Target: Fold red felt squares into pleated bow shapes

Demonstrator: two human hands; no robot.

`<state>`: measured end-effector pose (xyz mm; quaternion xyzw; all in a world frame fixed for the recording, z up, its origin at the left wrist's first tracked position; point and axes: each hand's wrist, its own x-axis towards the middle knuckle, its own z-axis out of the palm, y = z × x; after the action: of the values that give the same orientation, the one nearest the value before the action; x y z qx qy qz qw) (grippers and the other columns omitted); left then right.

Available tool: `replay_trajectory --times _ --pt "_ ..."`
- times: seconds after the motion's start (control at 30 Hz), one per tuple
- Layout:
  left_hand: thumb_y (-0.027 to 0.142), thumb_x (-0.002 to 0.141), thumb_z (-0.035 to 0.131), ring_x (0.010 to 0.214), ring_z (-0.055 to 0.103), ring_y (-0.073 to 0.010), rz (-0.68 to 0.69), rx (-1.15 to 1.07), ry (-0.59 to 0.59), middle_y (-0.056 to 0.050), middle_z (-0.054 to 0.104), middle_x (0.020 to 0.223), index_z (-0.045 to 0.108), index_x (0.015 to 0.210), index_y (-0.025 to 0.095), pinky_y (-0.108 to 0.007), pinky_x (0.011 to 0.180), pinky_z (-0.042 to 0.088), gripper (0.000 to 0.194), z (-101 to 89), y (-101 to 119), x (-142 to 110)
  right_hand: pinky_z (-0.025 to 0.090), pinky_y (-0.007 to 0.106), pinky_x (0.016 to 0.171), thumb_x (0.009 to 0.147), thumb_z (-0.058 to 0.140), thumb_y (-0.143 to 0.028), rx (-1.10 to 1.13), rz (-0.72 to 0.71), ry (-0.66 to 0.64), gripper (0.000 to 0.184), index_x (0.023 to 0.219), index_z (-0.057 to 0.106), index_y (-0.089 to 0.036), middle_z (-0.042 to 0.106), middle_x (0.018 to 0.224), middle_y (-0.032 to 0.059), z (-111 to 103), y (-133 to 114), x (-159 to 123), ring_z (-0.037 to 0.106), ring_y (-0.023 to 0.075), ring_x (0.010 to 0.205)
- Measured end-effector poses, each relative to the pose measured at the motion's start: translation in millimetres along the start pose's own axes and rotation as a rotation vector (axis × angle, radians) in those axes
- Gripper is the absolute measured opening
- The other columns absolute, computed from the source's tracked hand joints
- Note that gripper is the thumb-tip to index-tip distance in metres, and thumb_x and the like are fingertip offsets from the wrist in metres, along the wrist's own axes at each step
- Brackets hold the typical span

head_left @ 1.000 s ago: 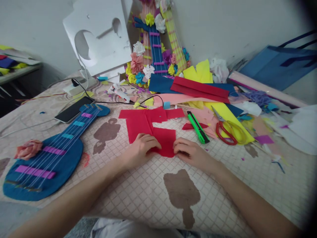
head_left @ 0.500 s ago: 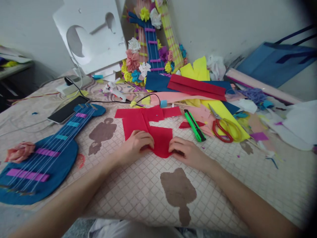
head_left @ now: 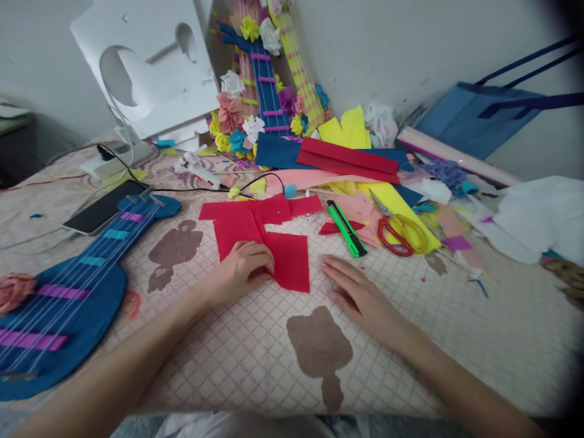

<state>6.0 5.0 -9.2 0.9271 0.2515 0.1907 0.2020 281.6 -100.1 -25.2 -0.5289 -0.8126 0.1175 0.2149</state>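
Observation:
My left hand [head_left: 245,267] has its fingers curled at the lower left edge of a red paper square [head_left: 292,260], closed on it; the fingertips are partly hidden. The square lies nearly flat on the tablecloth. To its right, my right hand [head_left: 358,291] rests with fingers stretched out, apart from the paper and holding nothing. Beyond the left hand lies another red paper piece [head_left: 235,232], with red strips [head_left: 269,210] across its top. A green box cutter [head_left: 345,229] and red-and-yellow-handled scissors [head_left: 396,234] lie past the right hand.
At left lies a blue paper guitar [head_left: 91,304], near a black phone [head_left: 104,207]. A white glue gun [head_left: 198,169] with its cord lies behind the red paper. Flower-decorated guitars [head_left: 271,85] and a white foam board [head_left: 150,67] lean at the back. Coloured scraps [head_left: 449,228] crowd the right.
My right hand has let go of the red square's right edge and moved right, its fingers now straightened. The square lies flatter. The view has shifted slightly right.

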Motion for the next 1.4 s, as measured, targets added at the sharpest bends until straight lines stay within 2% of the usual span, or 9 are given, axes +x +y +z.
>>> replay_trajectory --times 0.13,0.23,0.3,0.43,0.57,0.73,0.9,1.17,1.4 --pt "0.016 0.087 0.052 0.091 0.058 -0.0161 -0.005 -0.001 0.000 -0.003 0.065 0.093 0.061 0.082 0.018 -0.033 0.086 0.039 0.010 1.1 -0.2 0.5 0.039 0.064 0.097 0.091 0.046 -0.036 -0.376 0.215 0.186 0.050 0.136 0.044 -0.014 0.057 0.128 0.0201 -12.2 13.1 -47.0 0.050 0.0370 0.122" --pt "0.015 0.086 0.053 0.090 0.058 -0.0159 -0.004 0.011 0.003 -0.003 0.065 0.092 0.061 0.082 0.018 -0.033 0.086 0.040 0.010 1.3 0.4 0.9 0.050 0.061 0.084 0.091 0.045 -0.040 -0.468 0.308 0.215 0.051 0.135 0.046 -0.016 0.062 0.118 0.0206 -23.9 16.9 -72.9 0.061 0.0372 0.105" --pt "0.015 0.086 0.053 0.090 0.059 -0.0161 -0.004 0.019 0.004 -0.003 0.065 0.091 0.061 0.082 0.018 -0.033 0.085 0.041 0.010 1.2 0.9 1.3 0.047 0.059 0.093 0.092 0.044 -0.038 -0.432 0.248 0.195 0.053 0.139 0.040 -0.017 0.056 0.129 0.0196 -27.3 12.8 -78.0 0.056 0.0348 0.115" --pt "0.015 0.085 0.053 0.090 0.059 -0.0162 -0.003 0.015 0.021 -0.003 0.064 0.093 0.061 0.082 0.018 -0.032 0.085 0.042 0.009 1.6 0.3 1.2 0.047 0.049 0.100 0.093 0.043 -0.030 -0.208 0.133 0.015 0.054 0.145 0.030 -0.021 0.040 0.146 0.0132 -20.6 -7.8 -60.7 0.041 0.0266 0.132" --pt "0.016 0.085 0.054 0.090 0.058 -0.0161 -0.001 -0.003 0.031 -0.003 0.064 0.095 0.061 0.081 0.019 -0.033 0.085 0.043 0.008 3.6 -3.5 0.2 0.046 0.046 0.102 0.093 0.046 -0.027 -0.035 0.066 0.037 0.048 0.139 0.039 -0.025 0.044 0.143 0.0092 -12.4 -29.9 -32.7 0.041 0.0230 0.132" --pt "0.015 0.086 0.053 0.090 0.058 -0.0161 0.025 -0.023 0.037 -0.004 0.063 0.095 0.060 0.083 0.019 -0.033 0.085 0.044 0.009 5.5 -6.8 -1.7 0.043 0.046 0.105 0.093 0.046 -0.028 0.027 0.009 0.004 0.046 0.138 0.042 -0.021 0.042 0.144 0.0102 -12.1 -43.8 -12.0 0.039 0.0231 0.134" --pt "0.015 0.088 0.049 0.093 0.058 -0.0168 0.015 -0.013 0.024 -0.004 0.063 0.098 0.060 0.087 0.019 -0.033 0.086 0.045 0.011 3.3 -2.4 -3.6 0.045 0.040 0.104 0.092 0.049 -0.030 0.115 -0.015 -0.024 0.047 0.138 0.042 -0.021 0.048 0.140 0.0079 -9.8 -61.1 -7.1 0.045 0.0207 0.129" --pt "0.015 0.089 0.051 0.094 0.060 -0.0165 -0.040 -0.027 0.033 -0.003 0.066 0.099 0.061 0.090 0.019 -0.037 0.094 0.044 0.011 1.7 3.4 -7.0 0.053 0.031 0.094 0.090 0.051 -0.029 0.258 -0.035 0.068 0.045 0.135 0.044 -0.028 0.060 0.128 0.0025 2.3 -83.1 0.5 0.058 0.0184 0.115" --pt "0.017 0.090 0.047 0.094 0.060 -0.0173 -0.025 0.047 0.059 -0.002 0.065 0.097 0.060 0.088 0.021 -0.037 0.093 0.045 0.014 1.3 5.4 -9.6 0.049 0.022 0.094 0.091 0.052 -0.023 0.331 -0.003 0.081 0.030 0.120 0.056 -0.016 0.065 0.118 0.0060 6.2 -83.0 10.3 0.060 0.0134 0.109"
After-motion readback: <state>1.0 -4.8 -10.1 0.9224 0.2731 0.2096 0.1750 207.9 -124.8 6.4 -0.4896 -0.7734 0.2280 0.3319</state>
